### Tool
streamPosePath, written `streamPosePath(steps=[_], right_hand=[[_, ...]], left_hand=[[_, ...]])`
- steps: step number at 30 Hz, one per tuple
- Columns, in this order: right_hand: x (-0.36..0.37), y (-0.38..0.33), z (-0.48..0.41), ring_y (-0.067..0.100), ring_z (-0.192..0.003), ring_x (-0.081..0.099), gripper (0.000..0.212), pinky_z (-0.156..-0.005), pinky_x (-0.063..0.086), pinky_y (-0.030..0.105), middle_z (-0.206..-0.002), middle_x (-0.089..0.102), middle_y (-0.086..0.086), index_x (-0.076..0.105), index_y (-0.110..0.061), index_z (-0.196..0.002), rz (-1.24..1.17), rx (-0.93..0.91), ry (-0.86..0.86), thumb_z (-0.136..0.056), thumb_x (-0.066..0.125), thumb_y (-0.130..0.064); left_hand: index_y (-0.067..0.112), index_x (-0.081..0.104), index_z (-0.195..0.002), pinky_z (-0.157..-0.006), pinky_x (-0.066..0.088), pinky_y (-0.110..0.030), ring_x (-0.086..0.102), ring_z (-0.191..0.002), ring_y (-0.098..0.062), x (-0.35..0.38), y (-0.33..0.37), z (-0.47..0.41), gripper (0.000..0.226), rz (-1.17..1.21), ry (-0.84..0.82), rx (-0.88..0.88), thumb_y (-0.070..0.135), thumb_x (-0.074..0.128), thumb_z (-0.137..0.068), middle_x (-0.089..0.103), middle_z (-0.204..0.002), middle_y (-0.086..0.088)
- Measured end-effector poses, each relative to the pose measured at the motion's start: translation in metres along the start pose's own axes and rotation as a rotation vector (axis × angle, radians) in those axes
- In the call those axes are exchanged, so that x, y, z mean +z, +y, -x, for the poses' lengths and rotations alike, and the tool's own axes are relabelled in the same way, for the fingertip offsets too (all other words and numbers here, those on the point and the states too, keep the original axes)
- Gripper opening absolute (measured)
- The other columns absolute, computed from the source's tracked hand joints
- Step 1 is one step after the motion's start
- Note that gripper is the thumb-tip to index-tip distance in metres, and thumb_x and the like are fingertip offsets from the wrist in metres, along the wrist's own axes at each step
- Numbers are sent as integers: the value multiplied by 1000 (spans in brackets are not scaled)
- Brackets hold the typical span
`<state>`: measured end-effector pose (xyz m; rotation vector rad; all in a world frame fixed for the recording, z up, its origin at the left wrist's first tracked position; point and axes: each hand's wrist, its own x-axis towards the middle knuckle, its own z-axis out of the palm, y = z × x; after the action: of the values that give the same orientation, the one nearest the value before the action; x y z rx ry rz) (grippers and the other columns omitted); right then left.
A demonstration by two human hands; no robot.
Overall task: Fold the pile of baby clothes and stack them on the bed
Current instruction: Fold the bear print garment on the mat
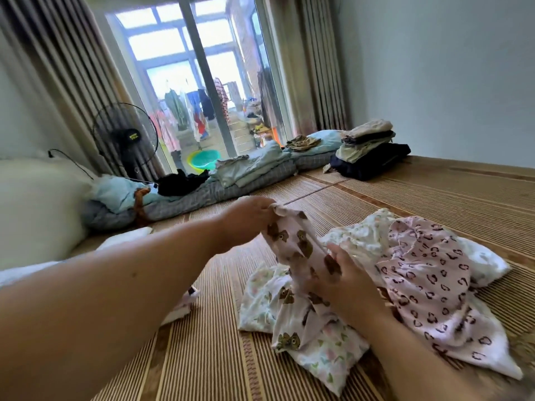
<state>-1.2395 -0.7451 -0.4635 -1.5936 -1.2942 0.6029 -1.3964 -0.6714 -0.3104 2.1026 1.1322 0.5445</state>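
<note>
A pale pink baby garment with brown bear prints (301,244) is stretched between both hands above the pile. My left hand (246,218) pinches its upper end. My right hand (344,280) grips its lower part, fingers curled round the cloth. Under it lies the loose pile: a pink garment with dark heart prints (428,287), a white one with small pastel prints (324,351) and a white floral piece (364,235). All of it rests on the bed's striped bamboo mat (217,357).
Folded bedding (252,169) and a stack of folded dark and beige clothes (367,149) line the far edge of the bed. A white pillow (37,206) lies at left. A standing fan (124,137) and curtains flank the glass door.
</note>
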Motion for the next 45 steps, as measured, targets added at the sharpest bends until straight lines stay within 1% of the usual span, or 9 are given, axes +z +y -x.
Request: streamPosePath(steps=[4, 9, 13, 22, 25, 31, 36, 42, 45], right_hand=[[7, -22, 12, 24, -70, 60, 39, -64, 51, 39, -71, 65, 4, 64, -10, -73, 9, -72, 43, -72, 61, -49], [-1, -88, 15, 16, -49, 52, 39, -49, 37, 28, -52, 56, -2, 57, -14, -65, 28, -161, -30, -79, 59, -50], [-1, -145, 19, 12, -57, 62, 28, -53, 49, 23, -73, 66, 8, 62, -9, -84, -103, -189, -335, -97, 51, -32], [6, -227, 42, 28, -64, 68, 26, -63, 56, 40, -76, 71, 12, 68, -8, -90, 24, -278, -285, -86, 67, -33], [11, -244, 49, 12, -47, 57, 28, -44, 45, 22, -65, 63, 5, 62, -10, -83, 88, -300, -266, -87, 66, -38], [13, -267, 54, 26, -72, 62, 33, -60, 51, 32, -82, 65, 12, 61, -9, -88, 225, -369, -214, -85, 68, -40], [18, -294, 65, 20, -68, 65, 30, -49, 51, 27, -83, 64, 6, 59, -18, -92, 258, -386, -231, -83, 67, -45], [60, -323, 86, 13, -65, 60, 20, -56, 51, 23, -74, 63, -1, 62, -21, -74, 254, -501, -393, -79, 75, -35], [79, -315, 95, 9, -57, 54, 21, -55, 47, 21, -65, 60, -3, 61, -23, -67, 180, -500, -397, -80, 74, -32]], left_hand=[[19, 58, -88, -76, 41, -33, 50, -79, -18, -57, 16, 44, 16, 230, 118, 8, 17, 47, -99, 60, -81, -4], [8, 64, -102, -91, 49, -49, 59, -89, -27, -136, 18, 108, 19, 166, 429, 42, 22, 52, -98, 66, -104, -23], [3, 63, -112, -89, 50, -48, 62, -92, -32, -177, 2, 161, 26, 243, 528, -16, 22, 51, -98, 65, -112, -26], [10, 58, -75, -36, 38, -10, 53, -38, 1, -209, -47, 241, 25, 142, 673, -78, 16, 51, -98, 58, -47, 7], [10, 60, -76, -40, 44, -11, 57, -40, 1, -218, -58, 255, 21, 140, 696, -123, 16, 55, -96, 61, -70, -5], [18, 62, -84, -59, 51, -26, 63, -75, -19, -232, -79, 269, 16, 145, 741, -201, 30, 59, -94, 65, -89, -8], [11, 65, -99, -73, 51, -32, 63, -86, -26, -231, -78, 273, 20, -38, 658, -290, 24, 69, -84, 66, -105, -19], [27, 22, -150, -93, 49, -32, 52, -116, -17, -150, -35, 257, 101, 128, 152, -61, 17, 81, -69, 51, -133, 0], [17, 56, -125, -87, 57, -41, 69, -98, -25, -112, -35, 240, 53, 281, 218, -26, 5, 75, -77, 69, -109, -9]])
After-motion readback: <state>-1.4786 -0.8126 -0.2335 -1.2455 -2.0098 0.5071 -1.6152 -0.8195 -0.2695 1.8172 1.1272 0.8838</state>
